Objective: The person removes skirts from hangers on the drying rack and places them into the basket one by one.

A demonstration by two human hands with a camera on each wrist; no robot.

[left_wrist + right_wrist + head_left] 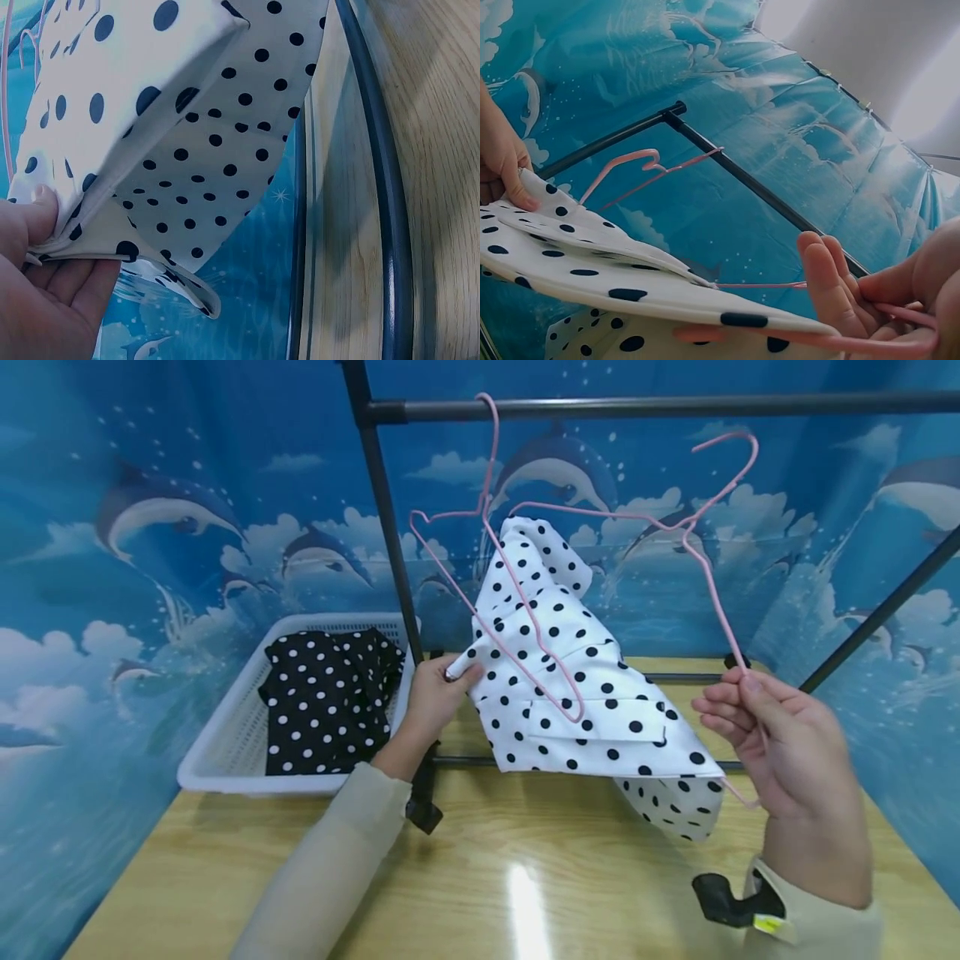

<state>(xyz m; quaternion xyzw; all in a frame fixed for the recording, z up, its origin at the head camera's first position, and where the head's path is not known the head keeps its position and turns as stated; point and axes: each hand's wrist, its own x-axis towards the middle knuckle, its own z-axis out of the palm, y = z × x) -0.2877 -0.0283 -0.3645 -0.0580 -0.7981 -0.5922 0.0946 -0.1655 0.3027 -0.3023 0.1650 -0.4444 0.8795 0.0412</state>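
Above a wood-grain table [600,893], a person's left hand [437,700] is pinching the left edge of a black-dotted white garment [573,639], which is hanging between both hands, while the right hand [801,743] is gripping a pink hanger [717,602]; another hanger [492,443] is dangling from a black rail [637,407].

White polka-dot garment [588,664] looks like smooth, mostly matt woven cloth, pretty crisp at the folds. Black polka-dot cloth [322,702] reads softer and matt too. Pink hangers [715,597] seem plastic or plastic-coated, smooth, can't tell which. Rack rail [637,407] is dark metal by the look of it, with a slight gloss. Basket [247,783] = perforated plastic. Tabletop [465,860] is wood-grain and shiny; backdrop [810,135] is glossy, creased sheeting. Sleeves [330,852]: matt fabric.
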